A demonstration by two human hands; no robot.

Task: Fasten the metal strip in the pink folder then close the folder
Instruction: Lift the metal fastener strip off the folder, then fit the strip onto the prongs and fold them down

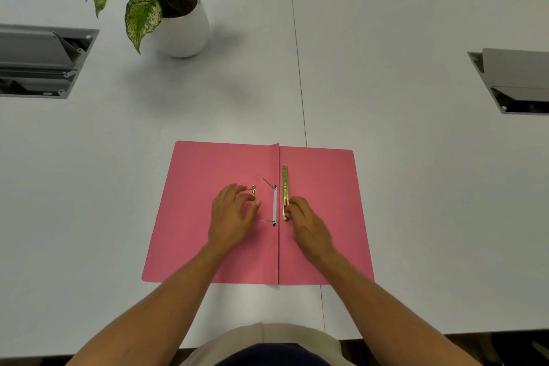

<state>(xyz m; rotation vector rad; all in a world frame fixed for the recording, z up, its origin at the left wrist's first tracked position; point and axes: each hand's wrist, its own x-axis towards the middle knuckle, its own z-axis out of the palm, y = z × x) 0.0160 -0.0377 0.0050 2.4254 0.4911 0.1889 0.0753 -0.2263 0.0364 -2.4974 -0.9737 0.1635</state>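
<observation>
The pink folder [208, 166] lies open and flat near the table's front edge. A long gold metal strip [285, 184] lies just right of the spine. My right hand [309, 227] touches the strip's near end with its fingertips. Left of the spine a white plastic band [274, 205] with two thin prongs sticks up. A small gold slider clip [254, 191] rests on the left flap, and my left hand [233, 214] curls around it, fingers at the clip.
A potted plant [178, 24] in a white pot stands at the back left. Open grey cable boxes sit in the table at the far left [38, 61] and far right [514, 80]. A seam [298, 68] runs down the white table.
</observation>
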